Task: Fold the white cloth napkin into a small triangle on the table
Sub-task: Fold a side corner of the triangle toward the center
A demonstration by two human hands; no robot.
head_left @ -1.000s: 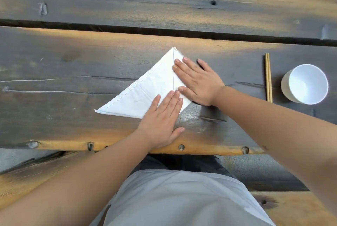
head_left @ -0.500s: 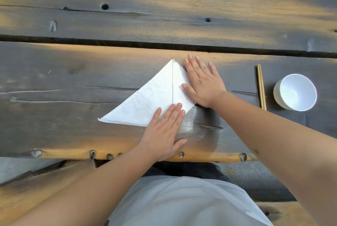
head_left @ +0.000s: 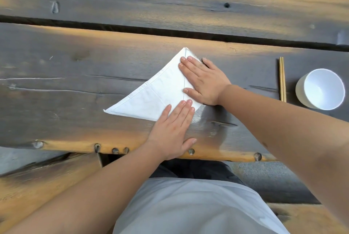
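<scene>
The white cloth napkin point(head_left: 156, 93) lies flat on the dark wooden table point(head_left: 56, 86), folded into a triangle with its peak pointing away from me and a long tip to the left. My right hand point(head_left: 204, 80) presses flat on the napkin's right side, fingers together along a vertical crease. My left hand point(head_left: 173, 128) lies flat on the near right corner, fingertips on the cloth, palm on the table. Neither hand grips anything.
A pair of wooden chopsticks point(head_left: 282, 78) lies to the right, and beside it stands a white bowl point(head_left: 321, 89). A dark gap point(head_left: 132, 29) between planks runs across the table beyond the napkin. The table's near edge point(head_left: 75, 147) is close to my body.
My right hand has slid left from the napkin's right edge onto the cloth, covering the crease. My left hand stays flat at the near corner.
</scene>
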